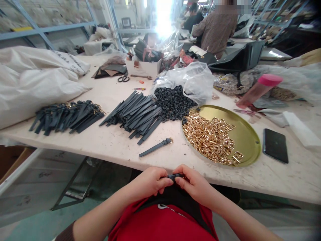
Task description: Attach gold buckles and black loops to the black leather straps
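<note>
Near the table's front edge, my left hand [152,181] and my right hand [192,182] pinch a small dark strap piece [173,176] between them, mostly hidden by the fingers. Beyond them lies one dark strap [155,147] with a gold buckle at its right end. A pile of plain dark strips [136,113] sits farther back, beside a heap of small dark loops [174,102] spilling from a clear plastic bag [197,78]. Gold buckles [210,137] fill the left part of a round gold tray [247,144]. Buckled straps [66,117] are heaped at the left.
A phone [276,145] lies right of the tray, and a pink-lidded container [260,90] leans behind it. Scissors [123,79] and a white box [142,68] are at the back. White sacks [37,87] cover the left side. Two people are in the background.
</note>
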`<state>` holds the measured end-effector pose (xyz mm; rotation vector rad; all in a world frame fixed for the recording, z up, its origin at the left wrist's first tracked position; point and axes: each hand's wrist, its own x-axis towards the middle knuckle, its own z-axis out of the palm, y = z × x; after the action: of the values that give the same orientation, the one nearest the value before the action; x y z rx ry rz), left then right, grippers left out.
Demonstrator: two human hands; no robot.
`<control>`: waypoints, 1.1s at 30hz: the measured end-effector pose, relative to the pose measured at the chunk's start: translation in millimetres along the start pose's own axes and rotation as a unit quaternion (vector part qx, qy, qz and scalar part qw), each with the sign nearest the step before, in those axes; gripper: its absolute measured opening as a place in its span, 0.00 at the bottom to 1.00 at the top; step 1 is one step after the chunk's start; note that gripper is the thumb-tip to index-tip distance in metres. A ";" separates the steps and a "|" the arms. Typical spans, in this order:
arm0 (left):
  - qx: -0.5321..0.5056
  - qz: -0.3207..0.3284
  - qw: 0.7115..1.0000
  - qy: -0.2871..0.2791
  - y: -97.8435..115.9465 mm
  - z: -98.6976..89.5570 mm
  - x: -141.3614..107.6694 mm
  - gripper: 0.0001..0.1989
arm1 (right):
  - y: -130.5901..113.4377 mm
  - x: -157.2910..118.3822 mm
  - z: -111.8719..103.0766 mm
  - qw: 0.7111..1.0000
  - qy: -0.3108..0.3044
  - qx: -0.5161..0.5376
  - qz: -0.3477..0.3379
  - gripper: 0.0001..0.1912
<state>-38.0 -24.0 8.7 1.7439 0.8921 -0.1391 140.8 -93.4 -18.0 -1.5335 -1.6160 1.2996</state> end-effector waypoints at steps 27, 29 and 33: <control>0.440 -0.086 0.823 0.350 -18.8 -94.4 115.6 0.10 | 39.3 86.1 -0.4 0.889 0.281 -0.338 -0.127 0.10; 0.438 -0.089 0.824 0.347 -17.0 -93.7 117.1 0.11 | 38.4 86.2 -0.3 0.887 0.284 -0.338 -0.134 0.10; 0.430 -0.088 0.833 0.336 -5.1 -96.3 111.7 0.15 | 40.2 83.8 0.1 0.889 0.294 -0.313 -0.157 0.09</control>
<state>5.8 114.8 -15.6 2.6185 1.6865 -0.0380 141.3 -18.1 -72.6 -1.6892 -1.8248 0.0806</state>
